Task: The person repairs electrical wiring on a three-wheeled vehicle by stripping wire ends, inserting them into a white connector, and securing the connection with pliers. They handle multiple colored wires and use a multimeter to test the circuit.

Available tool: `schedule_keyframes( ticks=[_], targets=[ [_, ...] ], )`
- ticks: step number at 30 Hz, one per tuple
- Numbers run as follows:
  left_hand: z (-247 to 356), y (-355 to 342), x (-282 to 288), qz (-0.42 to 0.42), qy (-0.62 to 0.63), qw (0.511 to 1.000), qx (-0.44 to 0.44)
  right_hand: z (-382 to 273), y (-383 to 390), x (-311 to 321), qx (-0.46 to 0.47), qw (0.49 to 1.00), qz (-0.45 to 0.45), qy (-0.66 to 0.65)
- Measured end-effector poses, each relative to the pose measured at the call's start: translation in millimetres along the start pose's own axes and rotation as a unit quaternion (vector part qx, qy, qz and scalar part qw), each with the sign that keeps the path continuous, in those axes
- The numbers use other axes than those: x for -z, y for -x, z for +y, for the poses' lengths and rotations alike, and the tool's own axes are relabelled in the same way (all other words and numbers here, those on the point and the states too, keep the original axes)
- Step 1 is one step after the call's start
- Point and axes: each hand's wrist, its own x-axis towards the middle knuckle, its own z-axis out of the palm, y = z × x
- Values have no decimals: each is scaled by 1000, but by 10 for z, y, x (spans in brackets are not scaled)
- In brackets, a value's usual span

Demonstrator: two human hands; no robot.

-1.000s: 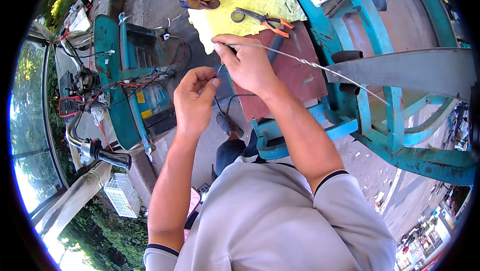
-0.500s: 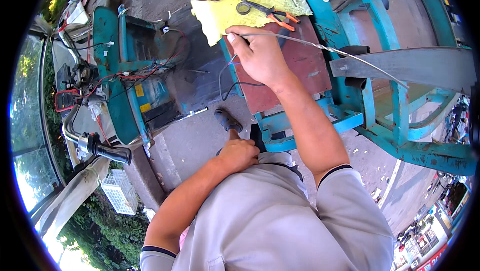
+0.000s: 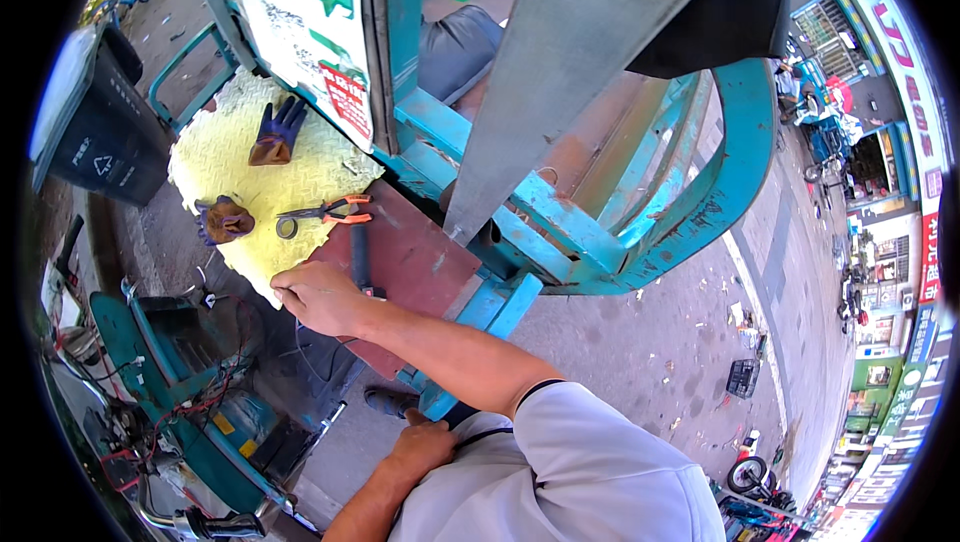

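My right hand (image 3: 318, 299) is closed in a pinch beside the near edge of the yellow textured mat (image 3: 215, 152). Half a second ago a thin metal rod showed in that pinch; it hardly shows now. At my waist, my left hand (image 3: 424, 445) is curled closed, and whatever its fingers may hold is hidden. On the mat beyond my right hand lie orange-handled pliers (image 3: 335, 210) and a black tape roll (image 3: 287, 228). Two brown and purple work gloves rest there, one glove (image 3: 226, 221) nearer and another glove (image 3: 277, 132) farther off. A dark tool handle (image 3: 360, 254) lies on the red-brown board (image 3: 420, 257).
A teal metal frame (image 3: 580, 242) stands to the right, with a wide grey metal bar (image 3: 560, 72) slanting over it. On the left are a teal vehicle front with loose wires (image 3: 205, 382) and a handlebar grip (image 3: 228, 526). A dark wheeled bin (image 3: 110, 122) stands far left.
My view has swung to the right, so the mat and board now sit farther left. The rod, plain before, hardly shows. My right hand keeps its pinch; my left stays at my waist.
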Motion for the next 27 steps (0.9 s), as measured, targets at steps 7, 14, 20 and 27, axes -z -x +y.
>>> schedule_keyframes(
  ticks=[7,14,20,27],
  targets=[
    [-54,-132,-252,25,-32,999,-32,-11,-44,-6,-14,1000,-5,-13],
    [-9,-92,2,-28,-2,999,-40,-6,-39,4,10,999,38,-13],
    [-75,180,12,33,65,996,-61,-48,-43,13,-11,1000,17,-24],
    [-113,362,-39,64,97,988,-96,33,1,-80,1,1000,-3,-4]
  ],
)
